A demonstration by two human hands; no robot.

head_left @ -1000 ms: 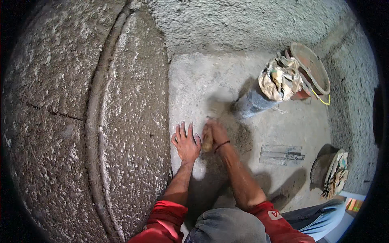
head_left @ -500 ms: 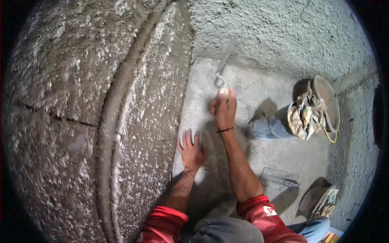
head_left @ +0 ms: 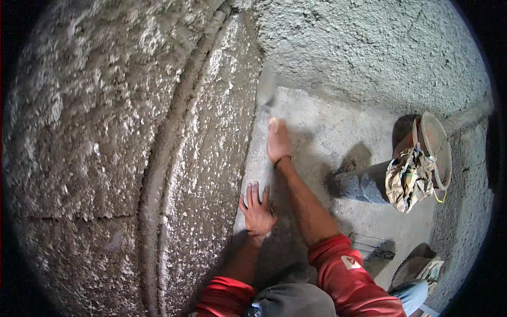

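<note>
Against rough plastered wall [head_left: 132,132], left hand [head_left: 257,208] flat, open, right hand [head_left: 277,140] grip holding blurred trowel [head_left: 265,90]

dim, uneven light is seen; glare is thrown off the wet plaster wall [head_left: 211,158], and fisheye edges are bent and blackened.

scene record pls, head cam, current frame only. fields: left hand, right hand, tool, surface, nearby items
left hand: left hand flat on the grey floor, fingers spread, holds nothing
right hand: right hand stretched forward, closed on a trowel handle
tool: trowel, blade blurred, at the foot of the wall
surface: rough plastered wall
nearby items: grey pipe piece, crumpled paper bag
</note>
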